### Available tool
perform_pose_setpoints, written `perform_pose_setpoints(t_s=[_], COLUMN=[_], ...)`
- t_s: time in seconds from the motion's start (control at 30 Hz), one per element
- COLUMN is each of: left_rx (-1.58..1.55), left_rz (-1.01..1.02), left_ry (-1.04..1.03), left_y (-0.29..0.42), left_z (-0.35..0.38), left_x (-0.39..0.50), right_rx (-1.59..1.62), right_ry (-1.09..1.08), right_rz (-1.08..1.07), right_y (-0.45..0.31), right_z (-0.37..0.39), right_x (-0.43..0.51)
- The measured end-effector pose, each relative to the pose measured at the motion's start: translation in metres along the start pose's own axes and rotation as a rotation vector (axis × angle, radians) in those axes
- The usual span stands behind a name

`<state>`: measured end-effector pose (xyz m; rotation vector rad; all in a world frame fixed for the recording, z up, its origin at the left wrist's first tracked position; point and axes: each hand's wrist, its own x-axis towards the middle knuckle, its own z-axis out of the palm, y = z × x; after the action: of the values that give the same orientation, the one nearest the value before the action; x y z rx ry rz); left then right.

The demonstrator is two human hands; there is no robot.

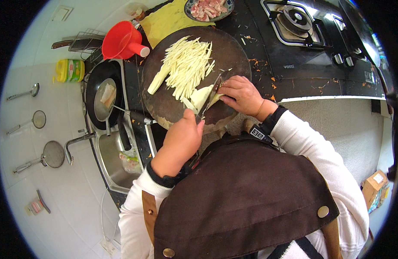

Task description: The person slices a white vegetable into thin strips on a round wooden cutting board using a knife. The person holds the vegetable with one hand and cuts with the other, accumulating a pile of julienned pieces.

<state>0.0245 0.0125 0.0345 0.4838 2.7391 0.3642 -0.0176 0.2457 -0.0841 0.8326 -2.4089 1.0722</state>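
Observation:
My left hand grips the near end of a kitchen knife, its handle mostly hidden by the fingers. The blade stands on edge over a round wooden chopping board. Pale yellow-green vegetable slices lie against the left side of the blade. Fingers bent, my right hand holds a pale vegetable piece on the blade's right side. Farther back on the board is a heap of thin vegetable strips. Beside the heap lies a longer uncut-looking pale piece.
Behind the board sit a yellow cloth and a patterned plate of raw meat pieces. A red plastic ladle stands left, near a black wok and steel sink. At right is a gas burner.

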Motion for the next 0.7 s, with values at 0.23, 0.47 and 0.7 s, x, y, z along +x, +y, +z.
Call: perform_pose_setpoints(t_s=[0.23,0.47,0.7], left_rx=[-0.025,-0.026,-0.008], left_rz=[-0.015,-0.007,-0.005], left_ry=[0.059,-0.024,0.052], left_y=[-0.001,0.003,0.004], left_z=[0.014,-0.015,0.023], left_x=[0.009,-0.004,0.015], right_rx=[0.032,0.028,0.033], right_ry=[0.01,0.014,0.026], right_rz=[0.008,0.012,0.006], right_y=[0.0,0.001,0.003], right_z=[-0.001,-0.001,-0.001], right_x=[0.001,-0.001,0.002])
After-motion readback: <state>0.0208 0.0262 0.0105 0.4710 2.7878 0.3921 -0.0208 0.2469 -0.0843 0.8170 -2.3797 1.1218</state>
